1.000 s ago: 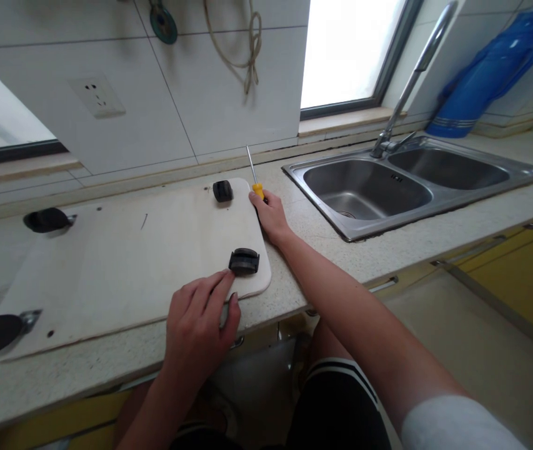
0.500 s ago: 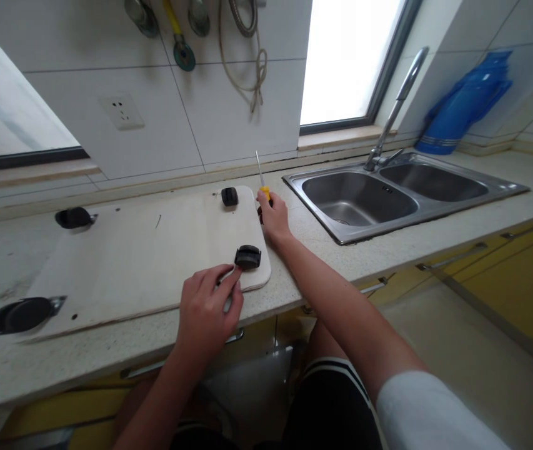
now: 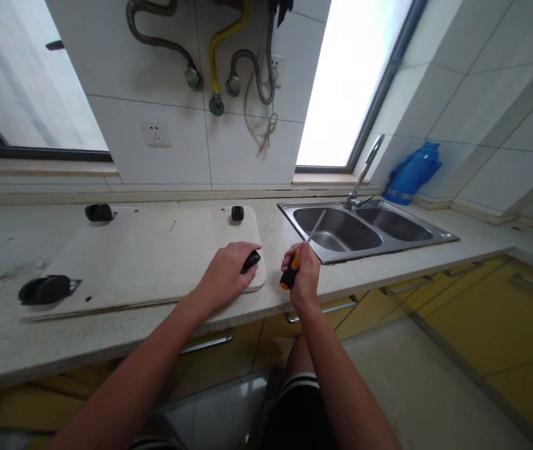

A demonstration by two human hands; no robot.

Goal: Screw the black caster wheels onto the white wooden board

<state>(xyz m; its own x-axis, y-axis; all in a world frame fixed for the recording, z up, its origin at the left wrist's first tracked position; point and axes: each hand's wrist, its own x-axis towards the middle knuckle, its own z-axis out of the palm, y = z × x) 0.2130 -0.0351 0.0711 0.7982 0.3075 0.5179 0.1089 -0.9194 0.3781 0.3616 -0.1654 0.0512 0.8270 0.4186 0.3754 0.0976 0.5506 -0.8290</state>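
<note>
A white board (image 3: 167,250) with rounded corners lies flat on the speckled countertop. Black caster wheels stand at its corners: one (image 3: 99,213) at the far left, one (image 3: 50,289) at the near left and one (image 3: 237,214) at the far right. My left hand (image 3: 229,272) is closed around the near-right caster (image 3: 250,261), covering part of it. Just right of the board, my right hand (image 3: 304,275) grips a screwdriver (image 3: 295,259) by its yellow and black handle. Its metal shaft points up and away, over the sink's near-left edge.
A double steel sink (image 3: 364,252) with a tall faucet (image 3: 364,172) is set into the counter (image 3: 270,294) on the right. Behind it stands a blue thermos-like jug (image 3: 413,174). Hoses (image 3: 160,42) and a socket (image 3: 155,134) are on the tiled wall. Yellow drawers run below.
My left hand has moved from the near-right caster's side to wrap over it. My right hand has drawn back from the board's edge with the screwdriver, now tilted right. The view has shifted.
</note>
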